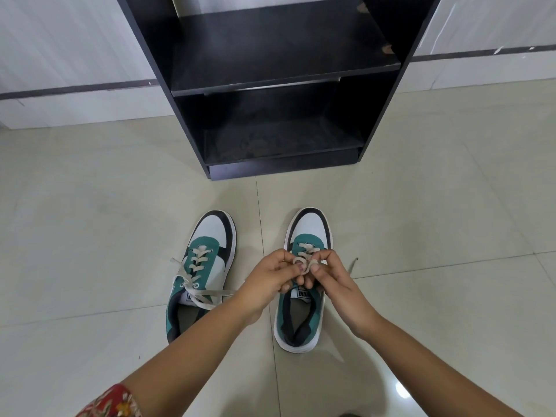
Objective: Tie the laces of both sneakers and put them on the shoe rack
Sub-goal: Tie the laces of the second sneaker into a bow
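Note:
Two white, teal and black sneakers stand side by side on the floor, toes pointing at the shoe rack (379, 94). The left sneaker (207, 236) has loose, untied beige laces (188, 279) trailing over its sides. Over the right sneaker (308, 227), my left hand (270, 276) and my right hand (329, 273) meet and pinch its beige laces (304, 260), which loop around my fingertips. One lace end (352, 267) sticks out to the right of my right hand. My hands hide the middle of that shoe.
The black shoe rack has open shelves, a middle shelf (285, 82) and a bottom shelf (282, 152), both bare. It stands against a white wall with a dark stripe (75, 90). Pale floor tiles (90, 221) spread all around the sneakers.

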### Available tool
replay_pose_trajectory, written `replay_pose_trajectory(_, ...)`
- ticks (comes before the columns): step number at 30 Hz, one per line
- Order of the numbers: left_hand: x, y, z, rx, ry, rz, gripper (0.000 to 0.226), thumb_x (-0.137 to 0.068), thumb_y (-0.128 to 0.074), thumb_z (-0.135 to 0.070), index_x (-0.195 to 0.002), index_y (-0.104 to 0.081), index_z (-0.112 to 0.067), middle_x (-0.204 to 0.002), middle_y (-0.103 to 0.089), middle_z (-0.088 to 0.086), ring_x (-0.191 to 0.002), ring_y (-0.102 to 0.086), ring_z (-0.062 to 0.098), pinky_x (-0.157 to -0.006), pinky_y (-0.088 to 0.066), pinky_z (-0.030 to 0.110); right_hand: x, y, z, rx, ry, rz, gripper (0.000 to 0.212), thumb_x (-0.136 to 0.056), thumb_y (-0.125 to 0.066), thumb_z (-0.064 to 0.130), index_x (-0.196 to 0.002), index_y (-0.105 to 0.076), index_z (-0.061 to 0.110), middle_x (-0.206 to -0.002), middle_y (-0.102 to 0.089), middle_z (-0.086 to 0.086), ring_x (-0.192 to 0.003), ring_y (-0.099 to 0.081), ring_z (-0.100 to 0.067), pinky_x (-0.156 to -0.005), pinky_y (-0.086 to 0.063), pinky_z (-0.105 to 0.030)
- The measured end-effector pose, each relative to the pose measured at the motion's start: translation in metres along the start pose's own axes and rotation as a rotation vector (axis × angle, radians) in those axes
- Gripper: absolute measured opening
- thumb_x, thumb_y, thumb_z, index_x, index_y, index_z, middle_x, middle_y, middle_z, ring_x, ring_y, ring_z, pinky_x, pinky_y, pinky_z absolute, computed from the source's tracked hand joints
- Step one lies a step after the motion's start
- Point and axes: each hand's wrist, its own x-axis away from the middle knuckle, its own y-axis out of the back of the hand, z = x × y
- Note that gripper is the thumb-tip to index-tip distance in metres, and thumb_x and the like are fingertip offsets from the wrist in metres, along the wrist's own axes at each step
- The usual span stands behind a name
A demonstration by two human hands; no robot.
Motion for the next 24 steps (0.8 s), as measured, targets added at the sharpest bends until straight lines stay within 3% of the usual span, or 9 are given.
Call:
replay_pose_trajectory(5,0.004,0.0,-0.001,-0.127,-0.072,-0.003,0.01,-0.085,-0.065,-0.012,-0.081,-0.056,-0.015,-0.071,-0.065,-0.001,-0.06,-0.058,0.005,-0.059,-0.045,0.018,-0.006,0.0,0.001,-0.048,-0.137,-0.228,0.016,-0.097,-0.042,0.017,-0.084,-0.049,0.014,-0.062,-0.058,-0.007,-0.058,-0.054,-0.015,-0.057,-0.039,-0.026)
replay_pose_trajectory(7,0.005,0.003,0.002,-0.582,-0.239,-0.135,0.012,-0.078,-0.072,-0.02,-0.078,-0.059,-0.019,-0.079,-0.067,-0.006,-0.077,-0.061,0.009,-0.071,-0.048,0.022,-0.01,0.002,0.002,-0.038,-0.191,-0.254,0.016,-0.096,-0.045,0.018,-0.082,-0.052,0.014,-0.058,-0.059,-0.006,-0.054,-0.055,-0.014,-0.056,-0.038,-0.026)
replay_pose_trajectory(10,0.006,0.007,0.004,-1.235,-0.652,-0.285,0.012,-0.076,-0.07,-0.016,-0.082,-0.06,-0.019,-0.092,-0.069,-0.006,-0.079,-0.06,0.016,-0.067,-0.041,0.018,-0.015,0.0,0.01,-0.029,-0.266,-0.23,0.018,-0.093,-0.048,0.016,-0.078,-0.055,0.013,-0.052,-0.057,-0.007,-0.046,-0.053,-0.011,-0.05,-0.038,-0.021)
replay_pose_trajectory(13,0.003,0.009,0.007,-1.539,-1.009,-0.197,0.02,-0.075,-0.066,-0.008,-0.084,-0.051,-0.018,-0.105,-0.071,-0.004,-0.069,-0.055,0.017,-0.064,-0.044,0.026,-0.019,0.0,0.018,0.025,-0.328,-0.182,0.018,-0.092,-0.048,0.01,-0.077,-0.059,0.01,-0.054,-0.054,-0.009,-0.035,-0.048,-0.005,-0.035,-0.032,-0.011)
replay_pose_trajectory(15,0.0,0.012,0.004,-1.608,-1.096,-0.167,0.017,-0.078,-0.067,-0.008,-0.086,-0.055,-0.017,-0.095,-0.072,-0.004,-0.068,-0.052,0.017,-0.063,-0.039,0.026,-0.022,0.002,0.019,0.053,-0.355,-0.143,0.016,-0.091,-0.047,0.01,-0.085,-0.062,0.008,-0.055,-0.054,-0.009,-0.036,-0.048,-0.004,-0.034,-0.03,-0.011)
replay_pose_trajectory(17,-0.004,0.014,0.004,-1.658,-1.085,-0.162,0.011,-0.079,-0.063,-0.007,-0.083,-0.057,-0.015,-0.079,-0.068,-0.003,-0.066,-0.051,0.017,-0.062,-0.039,0.026,-0.023,0.001,0.017,0.04,-0.364,-0.127,0.017,-0.093,-0.047,0.015,-0.096,-0.062,0.008,-0.056,-0.055,-0.005,-0.043,-0.05,-0.006,-0.039,-0.033,-0.012)
replay_pose_trajectory(19,-0.001,0.008,-0.001,-1.58,-0.913,-0.168,0.005,-0.078,-0.055,-0.008,-0.08,-0.055,-0.013,-0.072,-0.064,0.001,-0.067,-0.052,0.02,-0.06,-0.044,0.029,-0.022,0.002,0.012,-0.014,-0.358,-0.155,0.018,-0.094,-0.047,0.022,-0.101,-0.058,0.011,-0.059,-0.058,-0.002,-0.055,-0.053,-0.011,-0.053,-0.039,-0.019)
replay_pose_trajectory(22,0.005,-0.003,-0.01,-1.029,-0.38,-0.241,0.006,-0.082,-0.057,-0.013,-0.08,-0.051,-0.014,-0.077,-0.061,0.003,-0.073,-0.054,0.02,-0.063,-0.042,0.033,-0.017,-0.001,0.01,-0.066,-0.304,-0.194,0.019,-0.095,-0.045,0.03,-0.086,-0.053,0.015,-0.066,-0.059,-0.005,-0.064,-0.053,-0.016,-0.06,-0.039,-0.026)
replay_pose_trajectory(24,0.0,-0.004,-0.01,-0.764,-0.178,-0.25,0.016,-0.079,-0.063,-0.013,-0.073,-0.049,-0.016,-0.067,-0.056,-0.002,-0.064,-0.05,0.018,-0.059,-0.036,0.031,-0.012,-0.005,0.01,-0.042,-0.237,-0.203,0.03,-0.097,-0.042,0.028,-0.072,-0.052,0.015,-0.063,-0.058,-0.006,-0.059,-0.053,-0.012,-0.058,-0.04,-0.021)
